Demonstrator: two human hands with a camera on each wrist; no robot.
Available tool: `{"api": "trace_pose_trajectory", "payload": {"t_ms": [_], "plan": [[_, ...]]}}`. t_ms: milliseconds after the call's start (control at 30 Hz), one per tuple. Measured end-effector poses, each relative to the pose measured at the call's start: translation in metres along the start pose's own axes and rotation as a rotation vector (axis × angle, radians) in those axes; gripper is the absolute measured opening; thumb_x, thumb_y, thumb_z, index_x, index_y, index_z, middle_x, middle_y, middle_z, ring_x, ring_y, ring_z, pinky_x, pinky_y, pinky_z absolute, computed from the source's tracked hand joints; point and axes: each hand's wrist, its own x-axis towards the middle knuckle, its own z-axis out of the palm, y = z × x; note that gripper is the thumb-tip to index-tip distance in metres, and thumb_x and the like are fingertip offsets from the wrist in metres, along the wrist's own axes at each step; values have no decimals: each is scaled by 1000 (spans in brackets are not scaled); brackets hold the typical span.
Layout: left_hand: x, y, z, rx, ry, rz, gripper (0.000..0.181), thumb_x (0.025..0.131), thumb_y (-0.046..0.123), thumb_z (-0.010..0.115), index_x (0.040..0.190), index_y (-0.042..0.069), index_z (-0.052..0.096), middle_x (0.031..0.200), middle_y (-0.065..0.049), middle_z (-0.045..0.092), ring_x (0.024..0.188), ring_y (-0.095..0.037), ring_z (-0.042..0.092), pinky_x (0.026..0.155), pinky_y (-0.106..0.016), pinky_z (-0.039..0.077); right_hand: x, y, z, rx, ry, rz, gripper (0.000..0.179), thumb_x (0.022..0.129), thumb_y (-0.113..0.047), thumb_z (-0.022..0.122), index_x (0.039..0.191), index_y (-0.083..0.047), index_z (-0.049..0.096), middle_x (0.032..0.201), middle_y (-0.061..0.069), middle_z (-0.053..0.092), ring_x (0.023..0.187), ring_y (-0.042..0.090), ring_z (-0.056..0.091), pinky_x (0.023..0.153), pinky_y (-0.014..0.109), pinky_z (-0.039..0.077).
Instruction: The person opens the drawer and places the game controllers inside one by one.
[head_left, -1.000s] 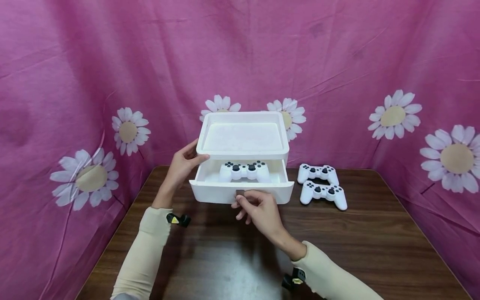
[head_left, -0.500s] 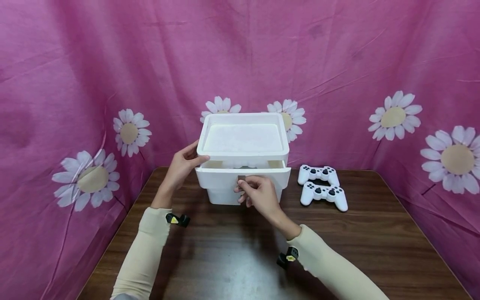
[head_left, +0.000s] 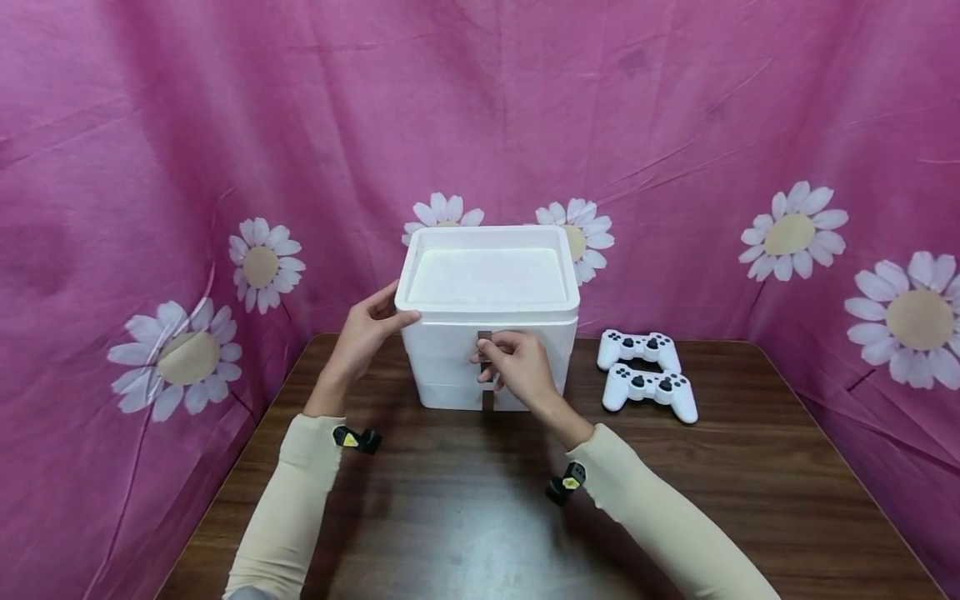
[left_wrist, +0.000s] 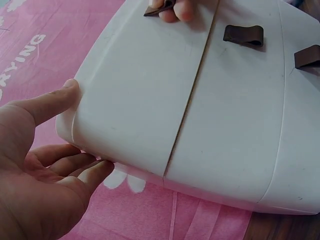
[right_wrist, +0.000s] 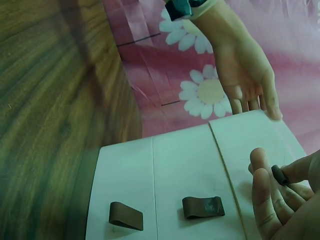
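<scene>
From the head, a white box [head_left: 441, 354] with a shallow tray [head_left: 491, 277] for a top stands at the far middle of a brown wooden table [head_left: 450, 483]. The left hand [head_left: 363, 333] holds the box's left near corner, its thumb on the front and its fingers along the left side. The right hand [head_left: 519, 364] pinches the top tab [head_left: 484, 335], a brown strip in the middle of the front, and partly hides the middle tab [head_left: 487, 373] below it. To the right of the box, well apart from both hands, lie two white game controllers, the far controller [head_left: 639, 348] just beyond the near controller [head_left: 649, 387]. Both sleeves [head_left: 281, 508] are cream, and a pink cloth [head_left: 480, 108] with white daisies hangs behind.

The left wrist view brings in some writing [left_wrist: 22, 64] on the cloth at the left: white capitals reading "AYING", with the start of the word unclear at the picture's edge. A dark gap [left_wrist: 191, 90] runs below the top drawer, with only a fine seam below the middle one. The middle and bottom tabs both stand out as folded loops here, while only fingertips of the right hand show.

The right wrist view gives the pinch itself: thumb and forefinger narrow on the top tab, the other fingers loosely bent. The bottom tab [right_wrist: 126, 216] is plain to see, and the middle tab has a darker, scuffed-looking patch whose detail is too blurred to read.
</scene>
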Motion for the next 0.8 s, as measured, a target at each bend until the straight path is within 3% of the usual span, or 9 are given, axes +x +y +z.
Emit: {"api": "trace_pose_trajectory", "payload": {"t_ms": [200,467,700,800], "plan": [[0,-1,0,-13,1,2,81,96,25,83,166,20,42,166,-7,49,150,-22,50,118,-45,50,5,-1,0,5,7,39,22,104,-16,70,96,3,80,89,17,82,54,11,71,47,31,57],[0,-2,1,-17,-4,5,81,96,26,83,166,20,41,166,-7,48,151,-22,48,120,-47,48,4,-1,-1,-1,-3,43,22,104,-17,70,97,1,80,90,17,82,54,10,71,47,29,57],[0,-6,3,5,8,41,79,98,25,81,166,20,41,167,-7,46,152,-23,47,120,-44,48,-2,4,-5,-16,-53,44,24,107,-22,67,110,1,75,95,16,82,59,16,74,52,44,61],[0,-7,4,13,14,51,78,99,25,80,166,20,41,168,-7,46,152,-22,47,120,-42,48,-7,9,-7,-23,-68,59,24,108,-22,66,114,1,73,96,17,82,62,21,76,52,44,61]]}}
